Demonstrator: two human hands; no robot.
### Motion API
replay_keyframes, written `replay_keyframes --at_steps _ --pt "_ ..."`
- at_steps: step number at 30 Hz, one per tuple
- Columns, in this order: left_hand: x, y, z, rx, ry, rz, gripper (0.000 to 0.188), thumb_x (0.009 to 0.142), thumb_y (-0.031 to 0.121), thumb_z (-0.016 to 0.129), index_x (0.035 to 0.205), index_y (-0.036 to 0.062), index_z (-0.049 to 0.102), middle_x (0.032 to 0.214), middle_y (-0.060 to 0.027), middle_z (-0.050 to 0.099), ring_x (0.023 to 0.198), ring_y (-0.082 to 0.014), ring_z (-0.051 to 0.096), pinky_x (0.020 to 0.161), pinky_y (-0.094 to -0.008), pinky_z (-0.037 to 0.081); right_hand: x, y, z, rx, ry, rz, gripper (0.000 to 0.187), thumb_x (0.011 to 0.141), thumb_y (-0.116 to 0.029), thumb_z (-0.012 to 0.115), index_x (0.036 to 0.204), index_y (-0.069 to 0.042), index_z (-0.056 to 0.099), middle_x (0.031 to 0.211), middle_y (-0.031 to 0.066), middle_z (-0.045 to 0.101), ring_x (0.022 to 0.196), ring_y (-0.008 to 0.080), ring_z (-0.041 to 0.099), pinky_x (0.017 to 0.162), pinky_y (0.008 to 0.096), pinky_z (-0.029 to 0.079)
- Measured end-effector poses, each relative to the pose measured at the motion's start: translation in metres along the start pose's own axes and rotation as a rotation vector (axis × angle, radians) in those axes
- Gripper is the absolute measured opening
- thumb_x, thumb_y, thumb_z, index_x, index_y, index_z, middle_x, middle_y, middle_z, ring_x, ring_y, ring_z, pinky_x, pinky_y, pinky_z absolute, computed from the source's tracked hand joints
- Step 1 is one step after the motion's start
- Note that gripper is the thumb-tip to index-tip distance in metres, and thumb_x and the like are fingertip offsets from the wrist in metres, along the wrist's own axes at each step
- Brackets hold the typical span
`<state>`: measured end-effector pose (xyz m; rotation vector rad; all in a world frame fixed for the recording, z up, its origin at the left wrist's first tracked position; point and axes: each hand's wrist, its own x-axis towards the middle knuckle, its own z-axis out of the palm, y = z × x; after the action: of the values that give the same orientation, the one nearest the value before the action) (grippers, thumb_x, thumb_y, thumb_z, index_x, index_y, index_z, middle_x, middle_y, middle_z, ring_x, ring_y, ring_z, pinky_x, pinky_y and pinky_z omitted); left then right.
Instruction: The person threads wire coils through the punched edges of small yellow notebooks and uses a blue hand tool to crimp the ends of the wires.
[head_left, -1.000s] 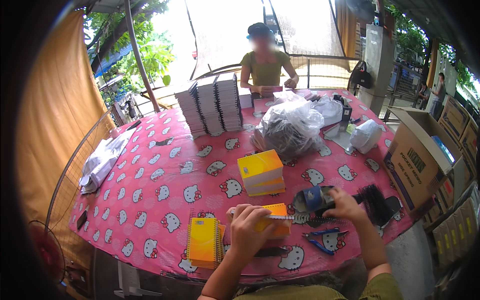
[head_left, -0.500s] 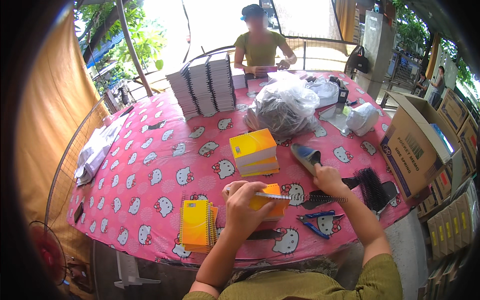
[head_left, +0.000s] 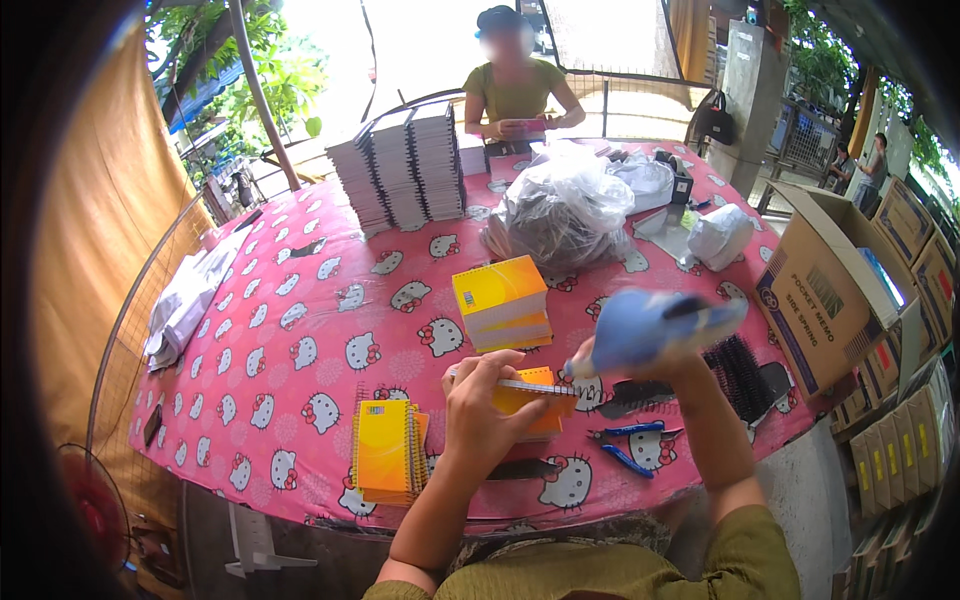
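Gripping wire-coiled notebook [head_left: 540, 387] (pale-edged): left hand [head_left: 484, 402]

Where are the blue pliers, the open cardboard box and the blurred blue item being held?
Blue pliers [head_left: 628, 460], head view: nearer handle.
Open cardboard box [head_left: 806, 302], head view: side panel.
Blurred blue item [head_left: 655, 330], head view: middle.
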<state>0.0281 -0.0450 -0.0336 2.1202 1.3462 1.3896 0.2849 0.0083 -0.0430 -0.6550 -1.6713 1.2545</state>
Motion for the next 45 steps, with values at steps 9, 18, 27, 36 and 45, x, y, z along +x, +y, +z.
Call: replay_keyframes --at_steps 9,18,27,36,45 --pt "-0.007 -0.013 -0.008 0.042 0.051 -0.062 0.038 0.062 0.014 0.086 0.093 0.0072 0.065 0.103 -0.0099 0.058 0.103 -0.028 0.057 0.089 -0.0405 0.047 0.03 0.012 0.001 -0.5 -0.162 0.083 0.032 0.069 -0.005 0.077 0.1 -0.002 0.069 0.085 0.0071 0.07 0.081 0.0169 0.064 0.08 0.0342 0.054" --pt "-0.02 -0.028 -0.003 -0.77 0.204 -0.328 0.031 0.078 -0.008 0.073 0.104 0.0005 0.059 0.105 -0.0078 0.06 0.098 -0.0158 0.061 0.087 -0.0292 0.052 0.059 0.016 0.018 -0.427 -0.071 0.064 0.038 0.067 0.005 0.069 0.104 -0.003 0.07 0.089 0.0045 0.07 0.079 0.0067 0.058 0.07 0.028 0.051" --pt "-0.036 -0.047 -0.006 -0.851 0.207 -0.368 0.032 0.08 -0.013 0.068 0.111 -0.0045 0.065 0.107 -0.0093 0.066 0.1 -0.015 0.062 0.086 -0.0267 0.053 0.062 0.0 0.033 -0.176 -0.182 -0.002 0.035 0.067 0.002 0.07 0.101 -0.003 0.069 0.087 0.0014 0.069 0.08 0.006 0.057 0.07 0.0273 0.051" --pt "-0.033 -0.046 -0.015 -1.029 0.147 -0.4 0.025 0.078 -0.013 0.07 0.101 -0.0023 0.065 0.101 -0.0105 0.067 0.093 -0.0156 0.065 0.082 -0.0275 0.054 -0.007 0.031 0.002 -1.241 0.261 0.311 0.031 0.069 -0.003 0.069 0.099 -0.002 0.06 0.097 0.0186 0.063 0.091 0.041 0.061 0.076 0.0486 0.049" --pt "-0.028 -0.003 -0.028 -0.264 0.401 0.342 0.022 0.073 -0.008 0.076 0.09 0.001 0.065 0.092 -0.014 0.069 0.089 -0.0224 0.067 0.077 -0.0301 0.056 -0.121 0.042 0.021 -1.142 0.226 0.257 0.068 0.073 -0.033 0.078 0.126 0.001 0.051 0.132 0.0222 0.045 0.124 0.0399 0.043 0.106 0.0484 0.034"
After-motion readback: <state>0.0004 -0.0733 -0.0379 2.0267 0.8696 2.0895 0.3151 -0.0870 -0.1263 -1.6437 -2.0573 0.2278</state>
